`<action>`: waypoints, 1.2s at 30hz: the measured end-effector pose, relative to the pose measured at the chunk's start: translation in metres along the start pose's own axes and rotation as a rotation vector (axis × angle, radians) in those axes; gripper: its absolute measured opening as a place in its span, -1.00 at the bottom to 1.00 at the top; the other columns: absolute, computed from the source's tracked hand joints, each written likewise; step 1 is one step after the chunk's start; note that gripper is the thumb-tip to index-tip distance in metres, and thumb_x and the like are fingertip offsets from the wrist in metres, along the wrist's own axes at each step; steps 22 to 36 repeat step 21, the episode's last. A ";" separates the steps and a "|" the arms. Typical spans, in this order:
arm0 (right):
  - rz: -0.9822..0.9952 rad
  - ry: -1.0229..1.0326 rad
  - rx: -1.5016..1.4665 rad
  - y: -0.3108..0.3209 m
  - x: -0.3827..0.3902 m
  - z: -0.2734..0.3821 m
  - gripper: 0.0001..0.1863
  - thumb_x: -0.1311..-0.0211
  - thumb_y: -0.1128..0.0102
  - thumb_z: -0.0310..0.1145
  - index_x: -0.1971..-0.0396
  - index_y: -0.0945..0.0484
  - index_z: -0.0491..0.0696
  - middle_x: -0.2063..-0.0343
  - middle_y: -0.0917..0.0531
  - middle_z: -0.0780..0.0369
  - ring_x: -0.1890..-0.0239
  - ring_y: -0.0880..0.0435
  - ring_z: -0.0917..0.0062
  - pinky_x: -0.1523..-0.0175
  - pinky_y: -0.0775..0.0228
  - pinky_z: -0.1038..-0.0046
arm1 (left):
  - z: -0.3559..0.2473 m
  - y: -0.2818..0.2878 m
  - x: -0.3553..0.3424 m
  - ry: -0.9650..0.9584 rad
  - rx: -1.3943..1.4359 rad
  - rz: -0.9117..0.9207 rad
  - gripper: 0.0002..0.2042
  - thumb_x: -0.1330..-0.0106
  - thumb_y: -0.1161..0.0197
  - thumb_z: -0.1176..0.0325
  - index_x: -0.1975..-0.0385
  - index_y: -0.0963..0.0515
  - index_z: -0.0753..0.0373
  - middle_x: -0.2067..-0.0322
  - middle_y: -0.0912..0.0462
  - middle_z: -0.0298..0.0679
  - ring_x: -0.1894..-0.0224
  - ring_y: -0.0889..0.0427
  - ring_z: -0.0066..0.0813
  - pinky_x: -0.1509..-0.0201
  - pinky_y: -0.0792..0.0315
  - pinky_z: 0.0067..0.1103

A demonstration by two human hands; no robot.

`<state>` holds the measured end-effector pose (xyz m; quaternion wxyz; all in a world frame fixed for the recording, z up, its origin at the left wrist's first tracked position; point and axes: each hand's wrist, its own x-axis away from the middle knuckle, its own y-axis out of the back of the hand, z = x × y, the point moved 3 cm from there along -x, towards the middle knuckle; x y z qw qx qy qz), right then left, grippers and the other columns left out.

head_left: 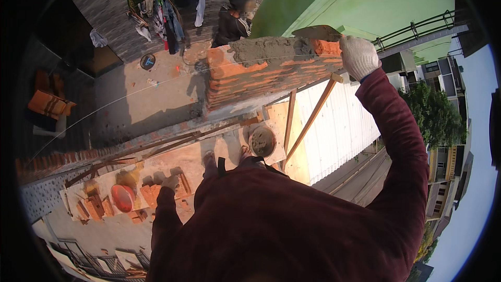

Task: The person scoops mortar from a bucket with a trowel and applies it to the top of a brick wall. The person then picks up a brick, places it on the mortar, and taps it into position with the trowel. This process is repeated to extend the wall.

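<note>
My right hand, in a white knitted glove, is closed around the handle of a trowel. The blade lies over the right end of a brick wall, close to its top. Grey wet mortar covers much of the top course, while orange brick shows bare near the trowel. Low on the left, my left hand hangs beside loose orange bricks on the work platform; its fingers are too small and shaded to make out.
A bucket of mortar stands by my feet, and a red bucket sits among bricks at left. Wooden braces slant up to the wall's right side. A thin string runs along the wall. Beyond it is another person.
</note>
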<state>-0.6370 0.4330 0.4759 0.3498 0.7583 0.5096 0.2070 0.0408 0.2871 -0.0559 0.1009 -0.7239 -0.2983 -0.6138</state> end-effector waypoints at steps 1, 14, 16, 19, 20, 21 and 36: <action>0.047 -0.031 0.097 -0.006 -0.021 0.004 -0.82 -0.18 -0.28 -0.26 0.30 -0.74 -0.01 0.43 -0.79 0.15 0.31 -0.83 0.30 0.31 -0.59 0.27 | -0.004 -0.010 0.011 0.066 0.052 -0.036 -0.68 -0.45 -0.13 0.14 0.07 -0.59 0.29 0.27 -0.68 -0.24 0.26 -0.64 -0.45 0.19 -0.48 -0.48; 0.029 0.330 -0.141 0.062 -0.057 0.118 -0.81 -0.18 -0.32 -0.32 0.28 -0.72 -0.10 0.43 -0.76 0.10 0.36 -0.80 0.21 0.31 -0.63 0.21 | 0.013 -0.063 -0.034 -0.413 0.428 0.188 -0.76 -0.41 -0.25 0.16 0.17 -0.60 0.21 0.51 -0.50 -0.40 0.53 -0.43 -0.61 0.51 -0.30 -0.53; 0.003 0.290 -0.186 0.068 -0.042 0.106 -0.69 -0.20 -0.38 -0.19 0.17 -0.73 -0.08 0.35 -0.78 0.12 0.27 -0.81 0.20 0.25 -0.65 0.21 | 0.017 -0.072 -0.019 -0.351 0.516 0.103 -0.73 -0.41 -0.25 0.15 0.07 -0.60 0.19 0.46 -0.54 -0.37 0.50 -0.47 -0.58 0.45 -0.33 -0.55; -0.023 0.227 -0.480 0.076 -0.006 0.072 -0.66 -0.31 -0.24 -0.24 0.05 -0.60 -0.16 0.31 -0.76 0.04 0.26 -0.79 0.14 0.18 -0.64 0.24 | 0.051 -0.052 -0.022 -0.323 0.285 0.039 -0.63 -0.42 -0.24 0.13 -0.12 -0.57 0.15 0.36 -0.60 -0.31 0.42 -0.56 -0.48 0.34 -0.41 -0.53; -0.028 0.203 -0.614 0.063 0.008 0.069 -0.62 -0.33 -0.23 -0.21 0.00 -0.60 -0.16 0.26 -0.75 0.01 0.19 -0.79 0.15 0.09 -0.63 0.22 | 0.071 -0.034 -0.028 -0.321 0.152 0.010 -0.59 -0.42 -0.24 0.12 -0.20 -0.56 0.14 0.32 -0.62 -0.28 0.39 -0.59 -0.44 0.30 -0.44 -0.51; -0.021 0.164 -0.712 0.046 0.026 0.067 -0.59 -0.34 -0.23 -0.18 -0.04 -0.60 -0.15 0.20 -0.75 -0.01 0.13 -0.79 0.15 0.01 -0.62 0.21 | 0.064 -0.032 -0.031 -0.327 0.138 0.009 -0.59 -0.42 -0.24 0.12 -0.20 -0.56 0.14 0.32 -0.62 -0.28 0.39 -0.59 -0.44 0.30 -0.44 -0.51; -0.021 0.164 -0.712 0.046 0.026 0.067 -0.59 -0.34 -0.23 -0.18 -0.04 -0.60 -0.15 0.20 -0.75 -0.01 0.13 -0.79 0.15 0.01 -0.62 0.21 | 0.064 -0.032 -0.031 -0.327 0.138 0.009 -0.59 -0.42 -0.24 0.12 -0.20 -0.56 0.14 0.32 -0.62 -0.28 0.39 -0.59 -0.44 0.30 -0.44 -0.51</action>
